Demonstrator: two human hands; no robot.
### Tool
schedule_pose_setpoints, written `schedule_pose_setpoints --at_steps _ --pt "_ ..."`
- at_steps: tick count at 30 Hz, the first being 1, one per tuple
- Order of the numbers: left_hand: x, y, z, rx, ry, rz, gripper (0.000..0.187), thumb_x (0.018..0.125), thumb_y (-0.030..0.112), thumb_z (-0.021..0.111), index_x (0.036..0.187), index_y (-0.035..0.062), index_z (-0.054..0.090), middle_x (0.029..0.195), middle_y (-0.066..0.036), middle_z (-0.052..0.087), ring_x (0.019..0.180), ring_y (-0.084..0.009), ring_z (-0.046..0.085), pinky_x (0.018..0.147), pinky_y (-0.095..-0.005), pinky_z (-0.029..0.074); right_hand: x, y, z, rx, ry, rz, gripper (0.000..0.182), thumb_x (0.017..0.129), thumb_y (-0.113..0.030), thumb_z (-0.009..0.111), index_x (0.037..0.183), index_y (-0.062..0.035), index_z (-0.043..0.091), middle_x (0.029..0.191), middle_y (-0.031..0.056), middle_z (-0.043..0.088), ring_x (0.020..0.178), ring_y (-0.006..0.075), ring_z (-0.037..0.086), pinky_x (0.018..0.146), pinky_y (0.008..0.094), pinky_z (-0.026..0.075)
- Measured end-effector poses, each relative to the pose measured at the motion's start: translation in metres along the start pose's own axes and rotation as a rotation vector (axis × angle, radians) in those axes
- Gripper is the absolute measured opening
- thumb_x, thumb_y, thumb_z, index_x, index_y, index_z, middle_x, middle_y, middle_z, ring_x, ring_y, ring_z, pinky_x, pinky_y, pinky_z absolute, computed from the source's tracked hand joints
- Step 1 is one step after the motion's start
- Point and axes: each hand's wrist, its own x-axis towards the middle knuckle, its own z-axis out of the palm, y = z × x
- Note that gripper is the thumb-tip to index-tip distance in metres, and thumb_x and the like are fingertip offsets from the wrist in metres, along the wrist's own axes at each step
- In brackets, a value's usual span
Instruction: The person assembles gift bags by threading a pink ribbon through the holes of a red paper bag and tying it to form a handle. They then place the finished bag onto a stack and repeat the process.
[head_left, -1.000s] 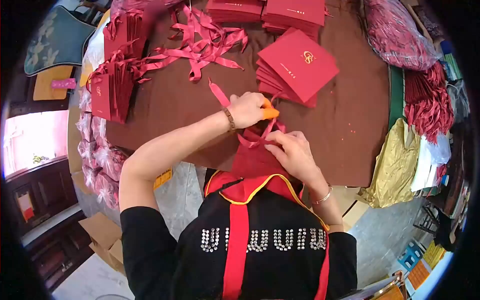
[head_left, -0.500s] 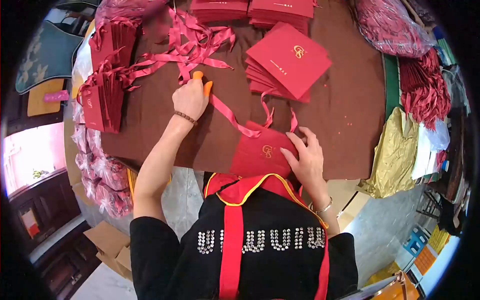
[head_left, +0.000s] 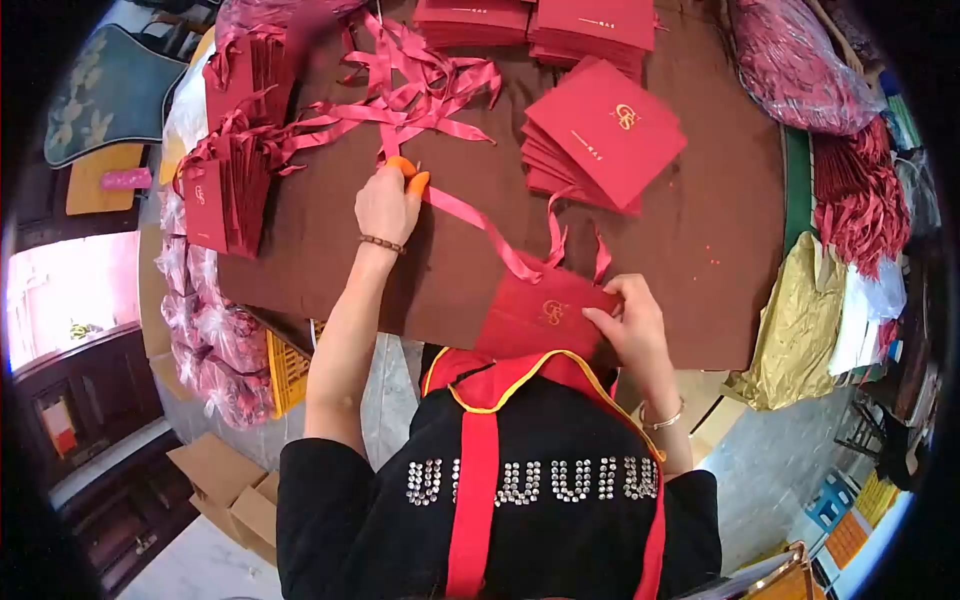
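Observation:
My left hand [head_left: 389,205], with orange covers on two fingertips, pinches a pink-red ribbon [head_left: 478,222]. The ribbon runs from there down to the top of a red card bag [head_left: 520,310] with a gold logo, at the table's front edge. My right hand [head_left: 632,318] grips that bag by its right side, thumb on the front. Two short ribbon ends stand up beyond the bag's top edge. Beyond my left hand lies a tangled heap of ribbons [head_left: 425,95]. Behind the bag sits a fanned stack of red bags [head_left: 605,125].
More red stacks [head_left: 470,22] lie at the table's far edge. Bags with ribbons [head_left: 228,195] stand on the left. On the right are a gold plastic bag [head_left: 795,325] and a bundle of ribboned bags [head_left: 860,200]. Cardboard boxes [head_left: 225,480] stand on the floor.
The view has shifted, so the table's contents appear farther right. My right hand's fingers have closed on the bag's right edge. My left hand still holds the ribbon.

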Motion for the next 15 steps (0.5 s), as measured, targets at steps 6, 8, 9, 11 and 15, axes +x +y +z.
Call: schedule_pose_setpoints --at_steps 6,8,9,11,15 --pt "0.004 -0.01 0.007 -0.47 -0.022 -0.14 0.017 0.083 0.02 0.062 0.081 0.0034 0.059 0.077 -0.01 0.063 0.07 -0.0243 0.061 0.061 -0.034 0.045 0.013 0.029 -0.019 0.289 -0.26 0.174 0.021 0.075 -0.005 0.069 0.089 0.0017 0.056 0.082 0.0039 0.052 0.067 0.0086 0.056 0.054 0.0208 0.046" --pt "0.004 -0.006 0.006 -1.01 -0.021 -0.256 0.008 0.087 0.009 0.056 0.083 0.0022 0.059 0.085 -0.008 0.063 0.077 -0.0163 0.061 0.067 -0.0262 0.046 0.013 0.03 -0.024 0.49 -0.308 0.328 0.016 0.078 -0.007 0.067 0.088 0.0019 0.058 0.08 0.001 0.054 0.065 0.0056 0.056 0.054 0.0186 0.046" --pt "0.004 0.001 -0.007 -1.435 -0.095 -0.41 0.006 0.086 0.007 0.056 0.088 0.0014 0.058 0.09 -0.01 0.063 0.078 -0.0177 0.061 0.071 -0.0272 0.048 0.014 0.026 -0.026 0.483 -0.291 0.344 0.016 0.078 -0.007 0.067 0.088 0.0019 0.058 0.08 0.001 0.054 0.065 0.0056 0.056 0.054 0.0186 0.046" --pt "0.004 0.005 -0.023 -1.747 -0.096 -0.393 0.009 0.086 0.004 0.055 0.094 0.0007 0.057 0.093 -0.011 0.063 0.078 -0.0181 0.061 0.071 -0.0285 0.049 0.02 0.016 -0.028 0.556 -0.354 0.457 0.014 0.079 -0.006 0.066 0.088 0.0015 0.059 0.076 0.0017 0.056 0.063 0.0058 0.056 0.057 0.0199 0.049" --pt "-0.004 0.046 -0.059 -1.654 -0.061 -0.259 0.013 0.081 -0.002 0.061 0.093 0.0011 0.059 0.087 -0.009 0.064 0.075 -0.0142 0.061 0.066 -0.0246 0.048 0.03 0.014 -0.006 0.616 -0.351 0.411 0.015 0.08 -0.008 0.066 0.089 0.0015 0.06 0.074 0.0015 0.057 0.062 0.0055 0.055 0.057 0.0201 0.05"
